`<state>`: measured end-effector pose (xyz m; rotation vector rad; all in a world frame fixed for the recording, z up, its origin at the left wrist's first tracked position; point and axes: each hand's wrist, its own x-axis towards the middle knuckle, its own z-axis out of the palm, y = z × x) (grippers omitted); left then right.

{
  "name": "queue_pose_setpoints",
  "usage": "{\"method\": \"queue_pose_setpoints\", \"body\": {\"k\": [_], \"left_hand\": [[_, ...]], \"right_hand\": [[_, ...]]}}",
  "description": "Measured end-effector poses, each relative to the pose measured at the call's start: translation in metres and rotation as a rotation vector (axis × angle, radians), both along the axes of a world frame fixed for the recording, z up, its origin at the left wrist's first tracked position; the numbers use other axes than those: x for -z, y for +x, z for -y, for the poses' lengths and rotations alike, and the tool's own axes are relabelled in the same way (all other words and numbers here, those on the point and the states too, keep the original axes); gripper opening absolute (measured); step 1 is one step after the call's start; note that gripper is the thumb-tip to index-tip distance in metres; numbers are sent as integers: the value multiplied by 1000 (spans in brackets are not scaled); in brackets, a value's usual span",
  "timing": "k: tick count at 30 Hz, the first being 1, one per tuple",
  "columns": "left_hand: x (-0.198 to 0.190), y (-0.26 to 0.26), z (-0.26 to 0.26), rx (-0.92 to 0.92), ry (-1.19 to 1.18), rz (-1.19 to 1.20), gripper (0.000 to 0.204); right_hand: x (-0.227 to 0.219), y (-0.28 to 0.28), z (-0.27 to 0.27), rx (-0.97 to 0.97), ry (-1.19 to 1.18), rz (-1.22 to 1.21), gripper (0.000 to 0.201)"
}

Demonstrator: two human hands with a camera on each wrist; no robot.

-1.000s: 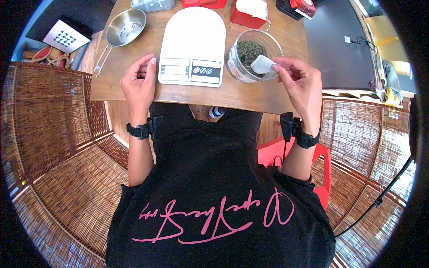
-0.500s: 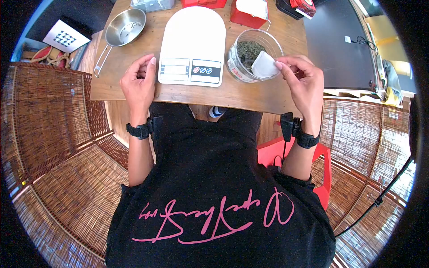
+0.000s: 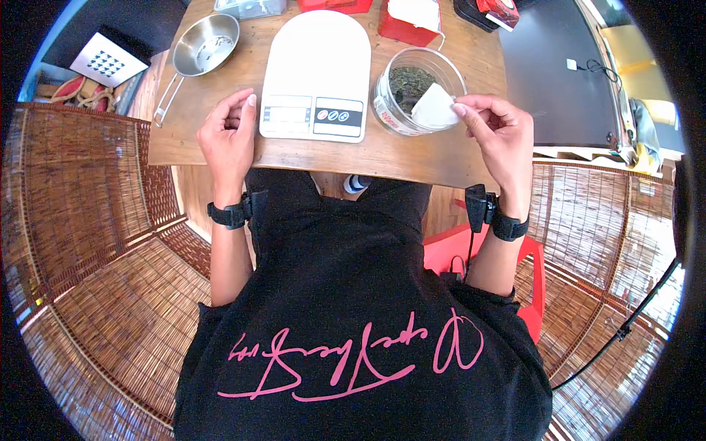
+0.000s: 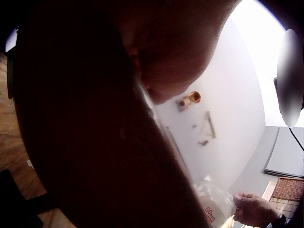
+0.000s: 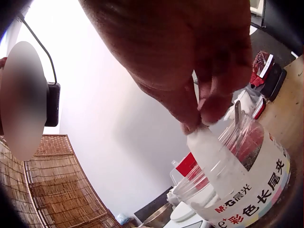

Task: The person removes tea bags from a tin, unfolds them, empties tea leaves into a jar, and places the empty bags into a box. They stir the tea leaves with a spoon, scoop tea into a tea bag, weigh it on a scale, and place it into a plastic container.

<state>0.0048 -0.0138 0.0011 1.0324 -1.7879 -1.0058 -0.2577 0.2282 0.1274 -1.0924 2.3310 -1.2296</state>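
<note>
In the head view my right hand (image 3: 501, 136) is at the right side of a clear plastic tub (image 3: 384, 117) of dark dried leaves (image 3: 412, 82). Thumb and fingers pinch one end of a small white tea bag (image 3: 435, 109), whose other end hangs inside the tub. The right wrist view shows the tea bag (image 5: 216, 159) dipping past the rim, with a thin metal handle (image 5: 237, 114) standing in the tub. My left hand (image 3: 229, 136) rests at the table's front edge with fingers loosely curled, holding nothing, left of a white kitchen scale (image 3: 316, 66).
A steel pan (image 3: 208, 45) with a wire handle stands at the left, dark bits inside. Along the back are a grey-lidded box (image 3: 251, 7), a red box (image 3: 409, 22) with white contents, and a red packet (image 3: 500, 11). The wooden table (image 3: 309, 156) ends close to my body.
The tea bag has swung from a narrow tilt to showing its broad side over the leaves. My right hand has shifted slightly right and toward me. The left hand has stayed still.
</note>
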Motion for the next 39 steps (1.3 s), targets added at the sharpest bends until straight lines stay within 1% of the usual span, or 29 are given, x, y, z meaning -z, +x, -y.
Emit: {"method": "queue_pose_setpoints", "body": {"k": [1, 3, 4, 5, 7, 8, 9, 11, 13, 15, 17, 19, 21, 22, 23, 26, 29, 30, 31, 33, 34, 35, 37, 38, 39], "left_hand": [[1, 0, 0, 4, 17, -10, 20], [-2, 0, 0, -1, 1, 11, 20], [-3, 1, -1, -4, -14, 32, 20], [-3, 1, -1, -3, -14, 31, 20], [0, 0, 0, 9, 7, -5, 20], [1, -1, 0, 7, 7, -5, 20], [2, -2, 0, -3, -18, -27, 18], [1, -2, 0, -12, -46, -51, 17], [-2, -1, 0, -5, -43, -2, 17], [1, -1, 0, -8, -35, -20, 17], [-1, -1, -1, -11, -27, -41, 17], [-5, -1, -2, -4, 34, -27, 17], [-3, -2, -1, -6, 6, -44, 17], [-2, -2, -1, -5, -18, -48, 17], [-3, -2, -2, -12, -20, -57, 17], [-5, -1, -2, -16, -19, -42, 17], [-2, -2, -1, -18, -23, -74, 17], [-3, -2, -2, -22, -36, -67, 16], [-4, -2, -3, -25, -48, -59, 16], [-3, -1, -3, -28, -46, -71, 15], [-3, -1, -2, -25, -55, -72, 15], [-3, -2, -2, -21, -63, -73, 15], [-4, -2, -3, -22, -65, -84, 15], [-4, -2, -3, -24, -66, -94, 15], [-3, -2, -3, -26, -64, -92, 15]], "right_hand": [[0, 1, 0, 1, 1, -1, 12], [0, 3, 2, 128, -180, -23, 12], [3, -2, -2, 74, -123, -52, 13], [2, -2, -3, 75, -122, -53, 13], [-1, -2, -4, 99, -98, -20, 12], [-3, 2, 0, 157, -174, -18, 12], [-3, 2, 0, 154, -175, -17, 12], [-5, -2, -3, 43, 20, -76, 12], [-6, -9, -3, 2, 23, -86, 14], [-8, -16, 1, -1, -82, 19, 17], [-10, -32, 6, -40, -86, 26, 17], [-16, -48, 18, -80, -88, 26, 18], [-24, -64, 33, -86, -51, -11, 19], [-25, -75, 42, -108, -54, 37, 20], [-26, -88, 51, -114, -55, 28, 20], [-23, -127, 82, -248, -56, 161, 22], [-21, -156, 115, -238, -28, 202, 21], [-15, -173, 126, -271, -20, 260, 24], [-12, -182, 137, -280, -23, 257, 24], [-8, -193, 154, -216, 95, 184, 27], [-5, -194, 160, -225, 148, 174, 24], [-1, -195, 164, -227, 147, 173, 24], [6, -199, 170, -272, 365, -118, 26], [10, -203, 172, -298, 361, -220, 29], [8, -197, 173, -300, 364, -219, 29]]}}
